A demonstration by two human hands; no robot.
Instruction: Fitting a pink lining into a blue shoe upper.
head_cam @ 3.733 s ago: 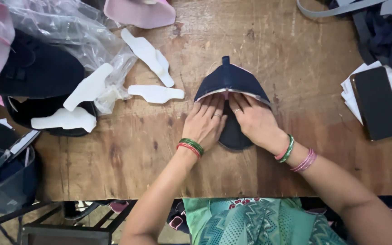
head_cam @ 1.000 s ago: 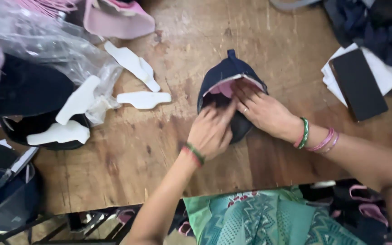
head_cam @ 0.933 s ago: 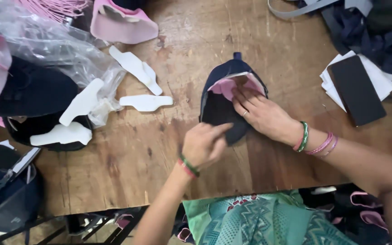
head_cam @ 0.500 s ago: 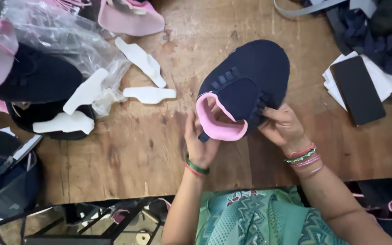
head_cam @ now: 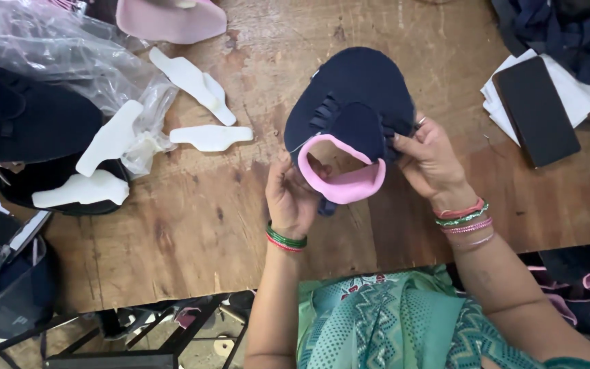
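— Over the middle of the wooden table (head_cam: pixel 206 225), what do we have in our hands?

— We hold a dark blue shoe upper (head_cam: pixel 349 113) with a pink padded collar (head_cam: pixel 345 183). It is lifted off the wood, with the pink opening turned to us.

— How do our hands sit on it?

— Our left hand (head_cam: pixel 292 198) is closed on the near left edge of the collar. Our right hand (head_cam: pixel 430 160) pinches the right side, by the lace loops.

— What step is this?

— We think we are checking or shaping the opening. Next we would need a firm, even hold on both sides.

— What lies around?

— White stiffener pieces (head_cam: pixel 211 137) lie on the left, and a black phone (head_cam: pixel 535 109) on the far right.
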